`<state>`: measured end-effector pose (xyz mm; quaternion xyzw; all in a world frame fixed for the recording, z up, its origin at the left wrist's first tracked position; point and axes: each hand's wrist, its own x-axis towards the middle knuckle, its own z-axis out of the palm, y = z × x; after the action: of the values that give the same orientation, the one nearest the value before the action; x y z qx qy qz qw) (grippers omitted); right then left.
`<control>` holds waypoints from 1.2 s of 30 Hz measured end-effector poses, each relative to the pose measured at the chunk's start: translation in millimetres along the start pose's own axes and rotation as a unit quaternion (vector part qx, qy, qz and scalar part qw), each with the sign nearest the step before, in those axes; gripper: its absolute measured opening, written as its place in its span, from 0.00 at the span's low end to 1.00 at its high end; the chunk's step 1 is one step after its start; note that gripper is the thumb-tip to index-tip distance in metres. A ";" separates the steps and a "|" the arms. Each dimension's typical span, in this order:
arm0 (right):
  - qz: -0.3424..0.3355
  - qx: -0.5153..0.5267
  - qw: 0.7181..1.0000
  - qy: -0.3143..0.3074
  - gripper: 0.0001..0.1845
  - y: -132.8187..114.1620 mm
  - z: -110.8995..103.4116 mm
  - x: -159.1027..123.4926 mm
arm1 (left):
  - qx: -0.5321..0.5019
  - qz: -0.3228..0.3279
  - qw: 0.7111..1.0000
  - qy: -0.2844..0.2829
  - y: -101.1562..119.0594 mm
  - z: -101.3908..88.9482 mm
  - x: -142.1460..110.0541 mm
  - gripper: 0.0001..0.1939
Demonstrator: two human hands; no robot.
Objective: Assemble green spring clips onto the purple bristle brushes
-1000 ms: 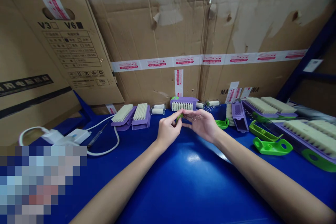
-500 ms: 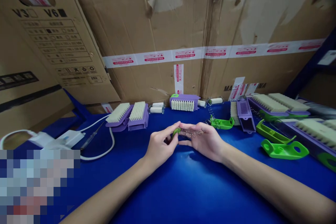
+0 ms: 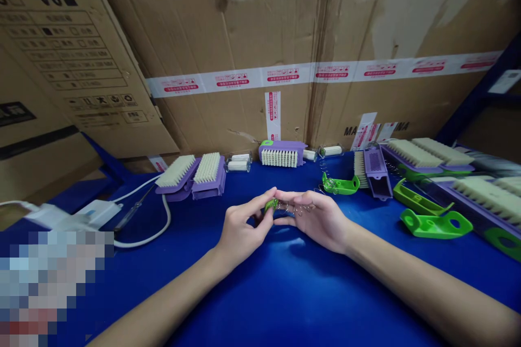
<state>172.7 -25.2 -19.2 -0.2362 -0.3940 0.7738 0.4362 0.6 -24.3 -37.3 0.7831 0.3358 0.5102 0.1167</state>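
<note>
The small glossy green plastic piece (image 3: 271, 205) is pinched between the thumb and fingers of the left hand (image 3: 244, 227), above the middle of the smooth blue tabletop (image 3: 264, 293). Fingers cover much of it, so its own long axis cannot be told. From its right side a thin, silvery coiled metal wire (image 3: 291, 209) runs towards the right hand (image 3: 321, 219). The wire's long axis lies crosswise to the view, nearly level, with its left end at the green piece and its right end by the right hand's fingers and palm. The right hand is cupped open, palm turned towards the left hand; its fingers are narrowly parted around the wire, and whether they grip it cannot be told. The fingertips of the two hands meet or nearly meet above the green piece.

Beyond the hands, a purple plastic brush with cream bristles and a green end (image 3: 281, 154) lies crosswise near the brown cardboard wall (image 3: 244, 27), its green end to the left and its bristles facing the person. To its left are two purple brush heads with upturned cream bristles (image 3: 207, 169). Right of the hands lie a bright green plastic bracket (image 3: 341, 186), a hollow purple plastic body (image 3: 377, 173) and two curved green plastic parts (image 3: 436, 224), near larger purple-and-green brushes (image 3: 484, 200).
</note>
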 end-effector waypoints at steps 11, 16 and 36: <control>-0.030 -0.015 0.999 -0.001 0.14 -0.2 3.2 -3.1 | -0.011 0.050 0.998 0.024 1.1 0.1 -0.1 0.22; -0.039 -0.017 0.999 0.011 0.13 0.8 2.8 -2.5 | -0.011 0.058 0.998 0.025 1.3 0.7 -1.1 0.22; -0.059 -0.035 0.996 0.064 0.06 8.9 0.6 2.8 | 0.030 0.084 0.996 0.018 -1.9 6.2 -3.5 0.22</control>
<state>166.5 -25.7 -26.1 -0.2764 -0.4052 0.7158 0.4971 4.4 -24.1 -43.6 0.8023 0.2860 0.5222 0.0433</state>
